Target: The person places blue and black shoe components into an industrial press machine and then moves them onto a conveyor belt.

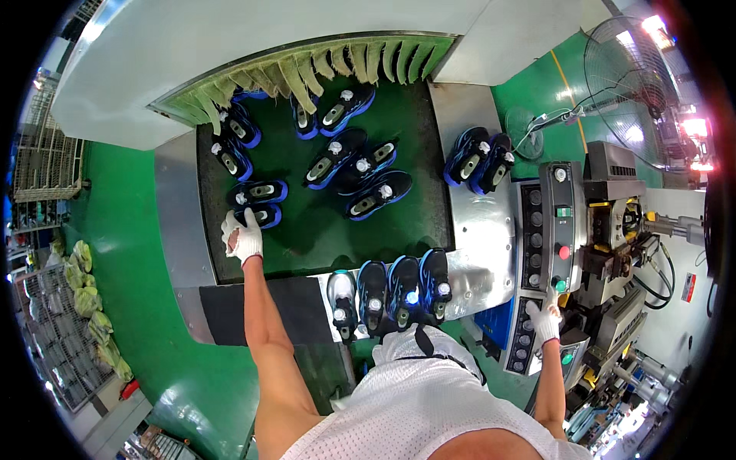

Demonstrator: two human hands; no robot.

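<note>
My left hand [243, 239], in a white glove with bare skin showing at the fingers, is at the left edge of the green conveyor belt [307, 241]. Its thumb and fingers are apart, and the fingertips reach the nearest black-and-blue sneaker [264, 215]; whether they touch it is unclear. A second sneaker [259, 191] lies just beyond. Off to the right, my right hand [546, 322], also gloved, is at the control panel [563, 222]. Its index finger stretches up to a green push button [560, 286], while the thumb sticks out sideways. Neither hand holds anything visible.
Several more sneakers [370, 195] lie on the belt before a strip curtain [345, 65] at a machine opening. A pair [479, 161] rests on the right metal ledge, and a row [402, 291] stands along the front. A fan [629, 84] stands far right; racks [65, 330] line the left.
</note>
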